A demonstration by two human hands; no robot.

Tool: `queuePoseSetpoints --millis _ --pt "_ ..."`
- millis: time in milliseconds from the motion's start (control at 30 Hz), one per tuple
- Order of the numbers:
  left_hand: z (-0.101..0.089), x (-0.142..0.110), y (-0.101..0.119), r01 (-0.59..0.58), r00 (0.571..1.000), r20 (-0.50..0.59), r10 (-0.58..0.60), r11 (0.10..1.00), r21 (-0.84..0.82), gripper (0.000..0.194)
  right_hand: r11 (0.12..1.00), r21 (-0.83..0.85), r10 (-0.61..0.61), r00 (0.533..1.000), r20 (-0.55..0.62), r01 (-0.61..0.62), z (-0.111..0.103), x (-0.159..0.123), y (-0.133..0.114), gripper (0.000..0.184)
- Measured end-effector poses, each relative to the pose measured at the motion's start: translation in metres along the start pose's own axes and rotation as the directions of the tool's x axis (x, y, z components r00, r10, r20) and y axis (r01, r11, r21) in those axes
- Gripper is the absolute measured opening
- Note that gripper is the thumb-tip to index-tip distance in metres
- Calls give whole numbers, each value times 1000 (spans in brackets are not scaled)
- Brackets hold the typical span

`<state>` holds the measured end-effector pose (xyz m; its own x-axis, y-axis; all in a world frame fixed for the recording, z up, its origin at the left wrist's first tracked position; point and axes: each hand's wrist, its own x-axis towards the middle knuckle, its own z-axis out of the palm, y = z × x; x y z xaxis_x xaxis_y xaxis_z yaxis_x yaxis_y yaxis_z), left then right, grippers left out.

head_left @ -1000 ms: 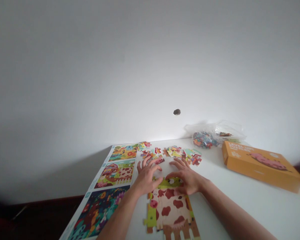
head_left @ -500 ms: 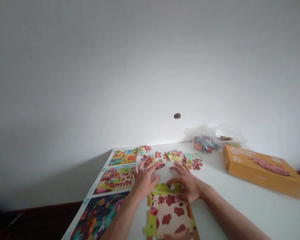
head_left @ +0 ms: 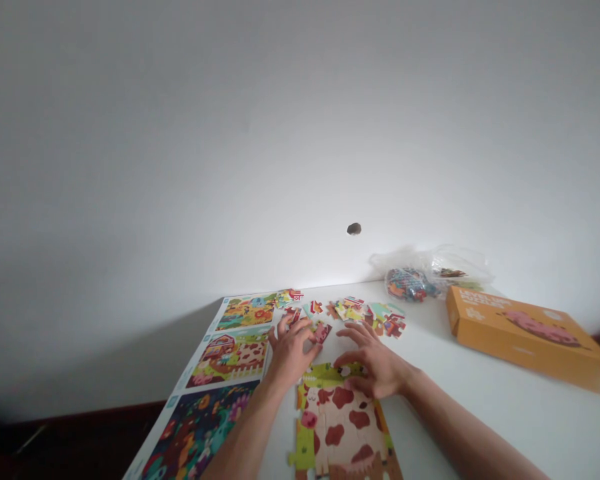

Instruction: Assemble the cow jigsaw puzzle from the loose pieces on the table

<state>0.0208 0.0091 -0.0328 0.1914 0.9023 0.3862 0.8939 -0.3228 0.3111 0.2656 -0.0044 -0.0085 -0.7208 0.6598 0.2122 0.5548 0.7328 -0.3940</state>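
Note:
My left hand (head_left: 291, 352) reaches over the loose puzzle pieces, its fingers bent and apart. A pink and dark red puzzle piece (head_left: 323, 332) lies at its index fingertip and thumb; I cannot tell whether they touch it. My right hand (head_left: 376, 365) hovers low at the upper right edge of a partly joined cow puzzle (head_left: 345, 417), fingers spread and curved. Its thumb is over the puzzle's green top strip or resting on it. Beyond both hands lie more loose pieces, among them a cluster of puzzle pieces (head_left: 351, 309) and a farther one (head_left: 387, 319).
A picture sheet (head_left: 229, 360) with several printed scenes lies along the table's left edge. An orange puzzle box (head_left: 525, 333) stands at the right. Clear plastic bags (head_left: 410, 283) of pieces sit by the wall (head_left: 300, 167), which has a small hole (head_left: 354, 229).
My left hand has shifted slightly, its thumb drawn in toward the fingers, and the pink and red piece has turned a little. My right hand has barely moved.

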Motion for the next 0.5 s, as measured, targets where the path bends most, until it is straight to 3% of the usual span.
queuePoseSetpoints --millis 100,267,500 --pt "0 0 -2 -1 1000 6 1 1000 3 4 999 -32 25 995 -96 -28 3 1 2 28" --pt "-1 -1 -6 -27 998 53 27 1000 0 33 990 -69 108 970 -219 -126 8 1 9 21" --pt "-4 -5 -1 -130 976 171 134 991 -32 35 976 -91 175 964 -199 -196 9 1 10 21"
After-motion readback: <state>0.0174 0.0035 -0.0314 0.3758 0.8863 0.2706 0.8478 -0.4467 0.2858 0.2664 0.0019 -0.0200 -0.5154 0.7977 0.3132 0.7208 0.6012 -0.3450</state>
